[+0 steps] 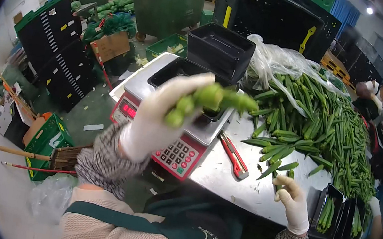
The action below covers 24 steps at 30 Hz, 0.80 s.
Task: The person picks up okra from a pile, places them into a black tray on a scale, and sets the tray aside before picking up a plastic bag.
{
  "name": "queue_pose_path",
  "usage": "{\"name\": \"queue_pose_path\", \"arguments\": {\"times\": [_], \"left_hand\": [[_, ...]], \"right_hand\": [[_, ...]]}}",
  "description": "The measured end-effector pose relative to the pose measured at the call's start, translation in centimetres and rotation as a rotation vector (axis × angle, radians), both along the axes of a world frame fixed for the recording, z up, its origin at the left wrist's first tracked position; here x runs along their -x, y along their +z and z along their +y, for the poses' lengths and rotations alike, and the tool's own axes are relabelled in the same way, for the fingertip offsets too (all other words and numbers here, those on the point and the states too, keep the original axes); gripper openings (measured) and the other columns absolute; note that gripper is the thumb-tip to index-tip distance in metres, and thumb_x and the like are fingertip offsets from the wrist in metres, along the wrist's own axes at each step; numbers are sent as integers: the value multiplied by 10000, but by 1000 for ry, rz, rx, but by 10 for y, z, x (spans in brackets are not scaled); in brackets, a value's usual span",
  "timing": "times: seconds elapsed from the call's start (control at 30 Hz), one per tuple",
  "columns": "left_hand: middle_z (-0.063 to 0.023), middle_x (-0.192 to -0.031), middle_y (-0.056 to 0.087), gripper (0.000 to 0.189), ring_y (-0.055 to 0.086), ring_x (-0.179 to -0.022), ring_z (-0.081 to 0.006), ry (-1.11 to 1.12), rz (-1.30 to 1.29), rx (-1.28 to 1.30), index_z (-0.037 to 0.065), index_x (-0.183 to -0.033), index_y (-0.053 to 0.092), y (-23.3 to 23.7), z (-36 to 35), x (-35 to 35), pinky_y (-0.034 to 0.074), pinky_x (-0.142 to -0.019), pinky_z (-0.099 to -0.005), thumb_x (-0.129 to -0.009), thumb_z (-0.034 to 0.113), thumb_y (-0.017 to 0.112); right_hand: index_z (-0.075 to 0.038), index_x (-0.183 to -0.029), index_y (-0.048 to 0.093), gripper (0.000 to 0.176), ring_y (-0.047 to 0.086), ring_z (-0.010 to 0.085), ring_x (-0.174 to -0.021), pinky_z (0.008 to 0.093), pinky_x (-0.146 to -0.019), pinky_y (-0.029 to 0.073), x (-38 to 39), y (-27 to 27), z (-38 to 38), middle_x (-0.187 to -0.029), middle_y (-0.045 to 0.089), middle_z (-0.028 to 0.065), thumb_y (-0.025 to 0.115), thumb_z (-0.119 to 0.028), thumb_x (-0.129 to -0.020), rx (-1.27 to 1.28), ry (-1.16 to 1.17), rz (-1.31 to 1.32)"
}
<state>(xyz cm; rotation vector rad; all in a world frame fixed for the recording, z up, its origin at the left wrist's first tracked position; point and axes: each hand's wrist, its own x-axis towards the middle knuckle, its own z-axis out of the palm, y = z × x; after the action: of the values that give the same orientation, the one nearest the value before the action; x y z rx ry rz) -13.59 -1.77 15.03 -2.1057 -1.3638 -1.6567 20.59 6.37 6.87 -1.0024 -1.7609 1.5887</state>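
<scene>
My left hand [161, 110], in a white glove, grips a bunch of okra [209, 97] above the red scale [181, 155] and its metal plate. Behind the bunch, a black tray [161, 73] rests on the scale. My right hand [293, 204], also gloved, is low over the table's front edge, its fingers bent around a small okra [279, 181]. Between the hands lies a red utility knife [234, 156]. Loose okra from the large pile [320, 108] reach close to my right hand.
Stacked black trays [221, 48] stand behind the scale. Clear plastic [277, 63] covers part of the pile. Filled trays [328, 212] sit at the table's right front. A co-worker [376, 96] stands beyond the pile; another person's gloved hand [375, 206] is at the right.
</scene>
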Motion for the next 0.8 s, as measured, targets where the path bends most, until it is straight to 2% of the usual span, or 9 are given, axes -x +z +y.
{"name": "queue_pose_path", "arguments": {"times": [0.07, 0.13, 0.27, 0.33, 0.43, 0.57, 0.63, 0.73, 0.8], "left_hand": [[-155, -1011, 610, 385, 602, -918, -292, 125, 247, 103, 32, -1155, 546, -1, 30, 33, 480, -794, -328, -778, -40, 578], [-151, -1003, 616, 352, 599, -909, -301, 37, 490, 259, 47, -1122, 577, -27, 57, 69, 475, -811, -326, -779, -29, 588], [-89, -983, 633, 306, 601, -919, -186, 29, 214, 564, 65, -1091, 598, 8, 51, 86, 455, -849, -277, -800, -29, 594], [-52, -995, 635, 278, 586, -897, -122, -11, 91, 390, 59, -1090, 603, 19, 50, 100, 464, -821, -259, -823, -15, 584], [-14, -995, 629, 255, 559, -876, -52, -15, -8, 491, 26, -1113, 589, 42, 38, 114, 463, -792, -217, -861, 5, 553], [-98, -991, 643, 281, 611, -908, -176, 45, 123, 491, 61, -1092, 595, 45, 36, 123, 471, -834, -276, -812, 47, 612], [-117, -994, 640, 281, 619, -912, -212, 51, 239, 445, 67, -1090, 593, 43, 41, 122, 473, -835, -290, -810, 60, 617], [-65, -966, 634, 291, 589, -913, -151, 58, 227, 542, 68, -1113, 594, 44, 46, 105, 448, -854, -263, -824, 38, 611], [-94, -1010, 640, 299, 602, -938, -180, 14, 251, 570, 74, -1101, 599, 39, 58, 97, 456, -861, -287, -805, 66, 641]], "right_hand": [[33, -1205, 493, 383, 526, 89, -789, 223, -687, 456, -7, -6, -2, -1067, 585, 94, 555, -86, -847, 13, -16, -25], [37, -1192, 502, 368, 536, 95, -768, 228, -687, 461, -12, -10, -4, -1049, 599, 103, 551, -86, -849, -1, -38, -46], [40, -1129, 555, 318, 548, 109, -722, 233, -667, 462, -23, -7, -9, -993, 621, 113, 558, -77, -832, -14, -144, -63], [55, -1100, 567, 322, 545, 111, -684, 238, -650, 454, -31, -8, -10, -949, 634, 117, 568, -119, -828, -36, -194, -69], [81, -1069, 564, 325, 534, 111, -647, 243, -629, 445, -36, -6, -9, -916, 635, 121, 551, -148, -839, -91, -229, -96], [84, -1069, 561, 318, 533, 108, -639, 234, -621, 443, -37, -13, -4, -897, 635, 125, 539, -145, -850, -86, -234, -71], [84, -1083, 557, 392, 539, 109, -653, 231, -631, 442, -37, -16, -2, -908, 637, 130, 594, -224, -843, -70, -201, -68], [80, -1087, 557, 428, 548, 112, -658, 231, -638, 442, -35, -15, -4, -912, 639, 132, 628, -261, -837, -55, -197, -69], [77, -1085, 560, 422, 552, 115, -656, 232, -638, 444, -34, -15, -5, -912, 640, 133, 632, -255, -835, -45, -200, -73]]}}
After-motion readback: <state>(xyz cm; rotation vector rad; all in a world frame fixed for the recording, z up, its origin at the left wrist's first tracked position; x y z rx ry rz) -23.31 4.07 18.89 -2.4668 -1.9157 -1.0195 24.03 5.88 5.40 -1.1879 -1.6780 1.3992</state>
